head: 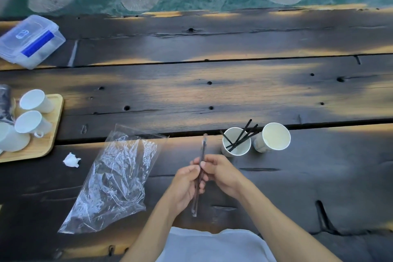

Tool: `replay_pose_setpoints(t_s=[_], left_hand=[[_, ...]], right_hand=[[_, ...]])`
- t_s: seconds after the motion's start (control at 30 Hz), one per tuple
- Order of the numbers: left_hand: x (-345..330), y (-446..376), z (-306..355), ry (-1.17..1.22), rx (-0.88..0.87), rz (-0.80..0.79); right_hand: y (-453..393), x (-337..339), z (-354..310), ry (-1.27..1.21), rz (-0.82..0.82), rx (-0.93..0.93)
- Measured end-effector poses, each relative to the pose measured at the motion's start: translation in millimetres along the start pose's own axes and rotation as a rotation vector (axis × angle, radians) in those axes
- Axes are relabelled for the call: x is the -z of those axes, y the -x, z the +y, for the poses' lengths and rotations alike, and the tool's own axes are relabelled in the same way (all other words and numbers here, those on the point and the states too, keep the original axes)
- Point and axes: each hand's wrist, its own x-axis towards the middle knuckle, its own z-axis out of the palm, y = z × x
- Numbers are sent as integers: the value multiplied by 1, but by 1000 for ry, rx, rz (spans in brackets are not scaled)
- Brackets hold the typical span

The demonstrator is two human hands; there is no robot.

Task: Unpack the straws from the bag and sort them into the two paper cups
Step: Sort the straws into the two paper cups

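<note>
A thin dark straw in a clear wrapper (203, 147) stands nearly upright between both hands near the table's front. My left hand (188, 185) grips its lower half and my right hand (219, 171) pinches it higher up. To the left lies the crumpled clear plastic bag (114, 176), flat on the wood. Behind my right hand stand two white paper cups: the left cup (236, 151) holds several black straws (244, 134) leaning right, the right cup (274, 137) looks empty.
A wooden tray (53, 134) with several white mugs sits at the left edge. A crumpled white scrap (71, 160) lies beside it. A clear plastic box with a blue latch (32, 41) rests at the back left. The table is dark planks (212, 91).
</note>
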Motion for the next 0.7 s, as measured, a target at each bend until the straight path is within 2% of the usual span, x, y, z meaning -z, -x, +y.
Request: replay_pose_setpoints(t_s=[0.1,0.23,0.43,0.57,0.7], left_hand=[[-6,7,1,-47,-11,-66],[-11,10,-2,-112,-25,-119],[-17,6,-17,-204,14,-152],[-21,-6,-27,-315,-3,-82],[-11,-23,-32,-717,-147,126]], right_hand=[[8,0,-8,-128,49,93],[21,1,-16,-171,164,197],[49,19,-16,-114,108,172],[71,36,-20,-93,332,232],[99,66,-35,-170,609,403]])
